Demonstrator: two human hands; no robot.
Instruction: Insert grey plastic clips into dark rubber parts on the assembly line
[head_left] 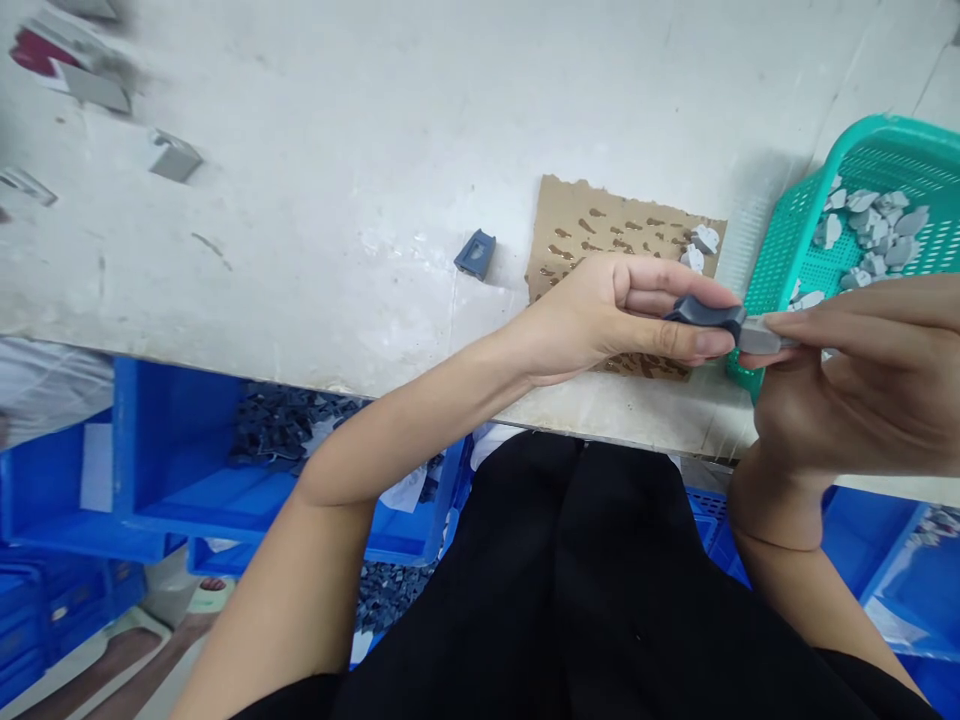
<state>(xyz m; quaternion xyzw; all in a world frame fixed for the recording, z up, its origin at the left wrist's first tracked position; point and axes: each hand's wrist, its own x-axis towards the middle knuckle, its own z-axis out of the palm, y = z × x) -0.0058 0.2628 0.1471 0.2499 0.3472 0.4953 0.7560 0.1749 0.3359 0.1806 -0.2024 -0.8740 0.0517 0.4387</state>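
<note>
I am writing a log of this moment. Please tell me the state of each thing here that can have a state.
left hand: shut on dark grey part
right hand: pinching light grey part
teal basket: holding grey pieces
cardboard sheet: flat, two pale pieces on it
blue bin: open, dark pieces inside
small grey part: loose on table

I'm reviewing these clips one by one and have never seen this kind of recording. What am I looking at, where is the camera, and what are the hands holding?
There is no machine here: a seated person works with bare hands, filmed by a camera on their head that looks down. The left hand pinches a dark grey part, and the right hand holds a light grey piece against it. On the white table lie a stained cardboard sheet, a loose dark part, and a teal basket of light grey pieces. Blue bins stand under the table.
</note>
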